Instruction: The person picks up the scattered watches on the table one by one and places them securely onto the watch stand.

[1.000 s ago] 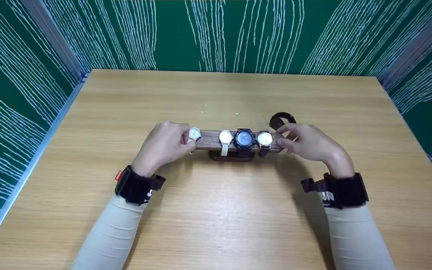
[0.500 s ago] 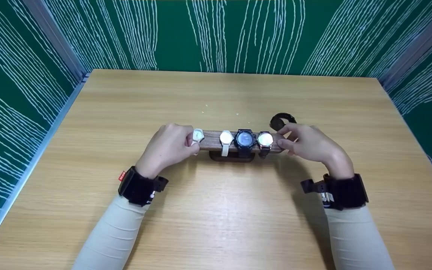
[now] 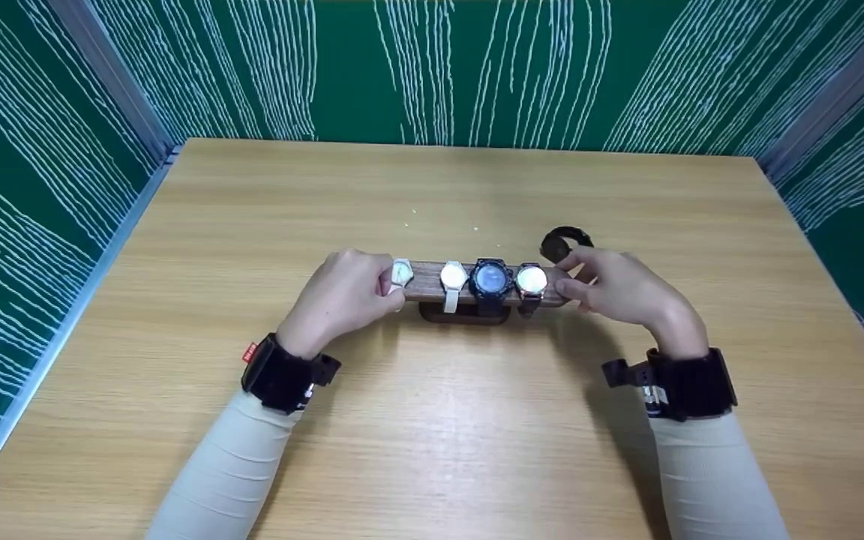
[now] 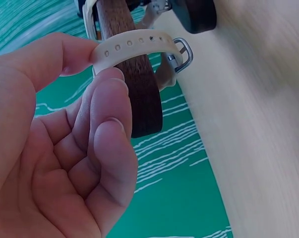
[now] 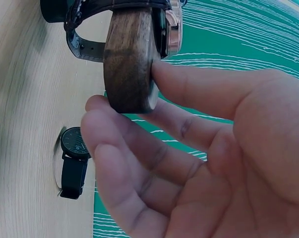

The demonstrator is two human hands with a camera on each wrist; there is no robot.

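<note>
A dark wooden watch stand (image 3: 426,281) has a horizontal bar above a base (image 3: 464,313). At the bar's left end, my left hand (image 3: 346,292) pinches a white-strapped watch (image 3: 401,273). Its buckled strap (image 4: 134,45) loops around the bar in the left wrist view. My right hand (image 3: 619,289) grips the bar's right end between thumb and fingers; the bar end (image 5: 127,74) shows close up in the right wrist view. Also on the bar are another white watch (image 3: 453,276), a bulky black watch (image 3: 490,278) and a bright-faced watch (image 3: 532,280) with a dark strap.
A black watch (image 3: 556,246) lies on the wooden table (image 3: 439,450) behind the bar's right end. Several tiny pale specks (image 3: 414,211) lie behind the stand. Green panels (image 3: 357,75) with white lines border the table's back and sides.
My left hand has slid the white-strapped watch a little to the right along the bar, toward the other watches. My right hand has stayed at the bar's right end.
</note>
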